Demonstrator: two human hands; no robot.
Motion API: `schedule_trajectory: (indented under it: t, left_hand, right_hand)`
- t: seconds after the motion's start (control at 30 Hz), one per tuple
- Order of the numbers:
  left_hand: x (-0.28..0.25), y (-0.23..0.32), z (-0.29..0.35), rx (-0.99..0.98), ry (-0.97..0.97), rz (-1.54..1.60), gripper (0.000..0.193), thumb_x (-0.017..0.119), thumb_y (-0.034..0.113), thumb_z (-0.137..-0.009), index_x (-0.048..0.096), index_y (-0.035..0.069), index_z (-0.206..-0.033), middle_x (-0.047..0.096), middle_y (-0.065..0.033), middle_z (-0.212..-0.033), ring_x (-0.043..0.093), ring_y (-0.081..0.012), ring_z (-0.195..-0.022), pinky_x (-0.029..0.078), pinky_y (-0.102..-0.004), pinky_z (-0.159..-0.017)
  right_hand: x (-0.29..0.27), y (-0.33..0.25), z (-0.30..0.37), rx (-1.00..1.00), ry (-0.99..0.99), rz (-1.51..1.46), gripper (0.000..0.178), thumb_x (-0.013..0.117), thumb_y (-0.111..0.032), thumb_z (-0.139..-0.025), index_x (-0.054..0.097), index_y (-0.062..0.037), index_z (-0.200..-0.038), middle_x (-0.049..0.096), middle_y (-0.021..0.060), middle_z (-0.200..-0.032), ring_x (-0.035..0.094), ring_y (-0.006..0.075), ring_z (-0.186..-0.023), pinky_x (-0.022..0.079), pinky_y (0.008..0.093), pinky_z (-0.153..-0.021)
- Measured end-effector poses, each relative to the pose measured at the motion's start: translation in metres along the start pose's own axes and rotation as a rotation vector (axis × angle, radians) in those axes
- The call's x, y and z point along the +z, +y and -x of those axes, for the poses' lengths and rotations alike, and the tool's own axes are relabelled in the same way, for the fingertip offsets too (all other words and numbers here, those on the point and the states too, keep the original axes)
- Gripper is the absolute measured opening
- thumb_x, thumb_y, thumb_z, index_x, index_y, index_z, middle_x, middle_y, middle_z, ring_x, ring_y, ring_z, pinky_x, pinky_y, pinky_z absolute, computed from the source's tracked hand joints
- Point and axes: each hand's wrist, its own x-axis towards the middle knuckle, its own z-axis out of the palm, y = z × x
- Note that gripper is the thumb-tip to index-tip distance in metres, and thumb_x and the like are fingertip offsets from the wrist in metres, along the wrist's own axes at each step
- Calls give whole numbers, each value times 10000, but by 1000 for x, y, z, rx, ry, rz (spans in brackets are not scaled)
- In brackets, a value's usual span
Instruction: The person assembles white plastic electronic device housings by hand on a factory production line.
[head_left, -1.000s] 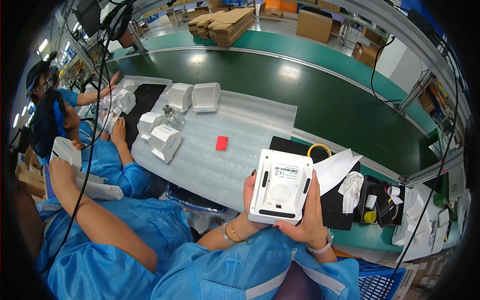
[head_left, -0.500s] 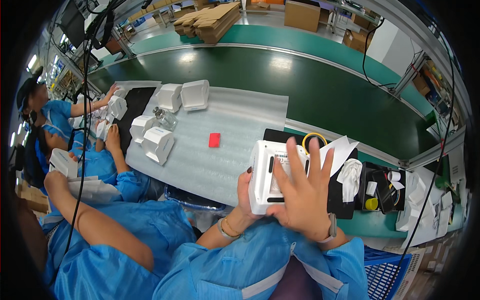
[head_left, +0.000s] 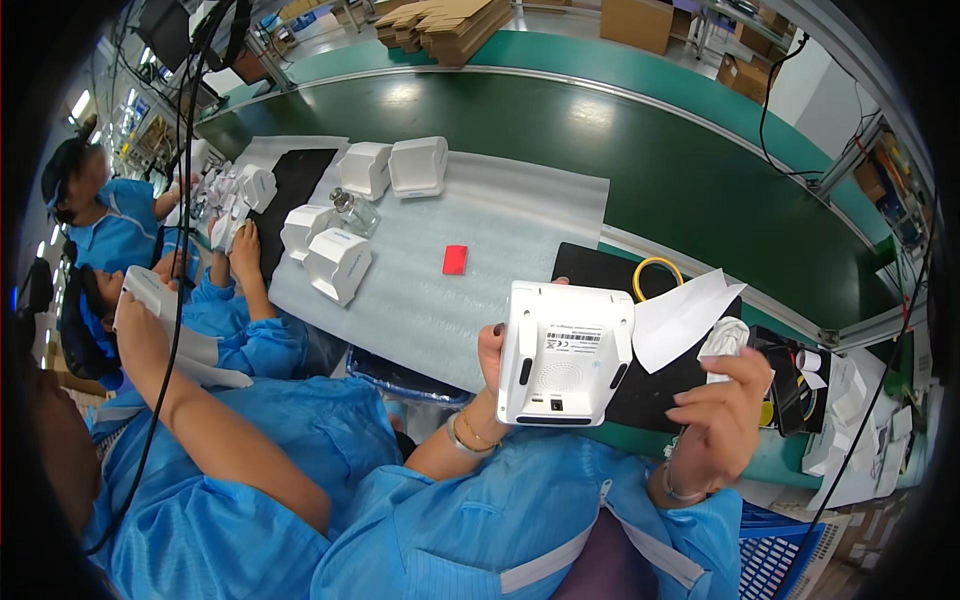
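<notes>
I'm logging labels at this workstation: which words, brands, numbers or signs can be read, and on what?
I can only say where print stands, not copy it out.
White device in the left hand: black print, symbols and a barcode; the finest lines are too small to read.
White housings on the pale sheet: small blue lettering.
Unit held by a co-worker: marking too small to read.

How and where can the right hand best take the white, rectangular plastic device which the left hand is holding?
The device is probably best taken by its straight right edge, from the right, pinching across its thickness. The left hand grips its left side, whereas the right edge is uncovered and faces the empty right hand.
</notes>
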Motion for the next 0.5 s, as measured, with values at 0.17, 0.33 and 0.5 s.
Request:
schedule_trajectory:
  t: [0.17,0.33,0.5]
  left_hand:
    - [7,1,-7,59,-148,240,962,593,357,-647,175,76,-1467,439,-242,-1347,461,-380,-1227,377,-490,-1029]
    - [13,3,-13,109,-242,39,845,617,498,-663,362,158,-1393,381,-229,-1365,407,-397,-1248,368,-524,-1022]
    - [22,10,-14,116,-150,-253,751,680,529,-641,505,239,-1311,337,-197,-1348,350,-393,-1273,373,-531,-1023]
  right_hand:
    - [21,-16,9,-262,-299,-227,545,413,-575,-905,576,-56,-938,668,84,-1061,567,271,-1115,307,497,-991]
    - [41,-22,10,-284,-363,-199,406,546,-472,-873,563,-74,-792,677,97,-985,563,234,-1151,207,566,-1026]
    - [20,-11,25,-350,-363,-391,269,695,-314,-774,539,-111,-693,682,107,-957,615,212,-1086,184,566,-1033]
